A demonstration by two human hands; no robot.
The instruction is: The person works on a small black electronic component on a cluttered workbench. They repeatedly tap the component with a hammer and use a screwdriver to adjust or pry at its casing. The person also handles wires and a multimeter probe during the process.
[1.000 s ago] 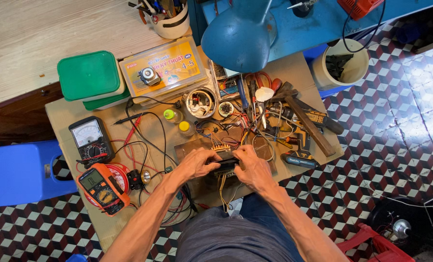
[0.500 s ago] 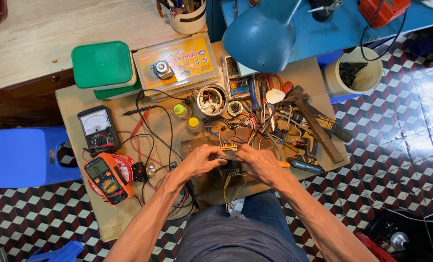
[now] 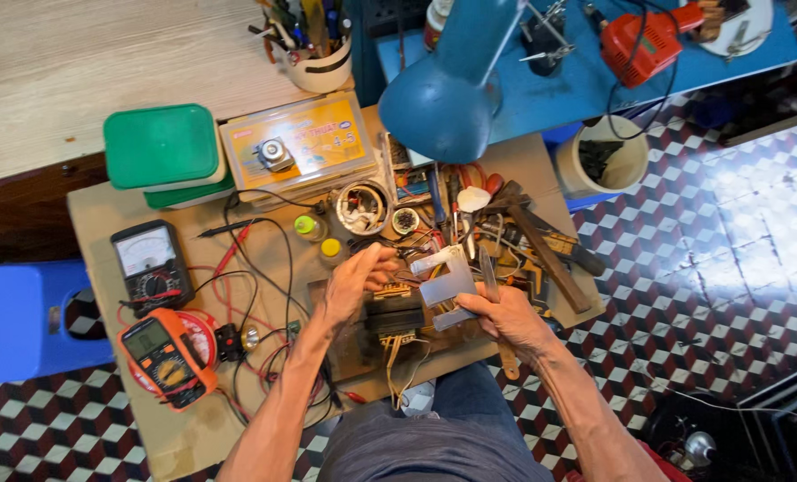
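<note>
On the cluttered counter (image 3: 130,428), an orange multimeter (image 3: 166,357) sat at the left. The left hand (image 3: 354,281) rested, fingers loosely curled, on the dark transformer core (image 3: 394,314), holding nothing. The right hand (image 3: 505,317) pinched a grey E-shaped metal lamination (image 3: 447,286) just above it, seemingly mid-dismantling; any further handling looked to need a steady core.
</note>
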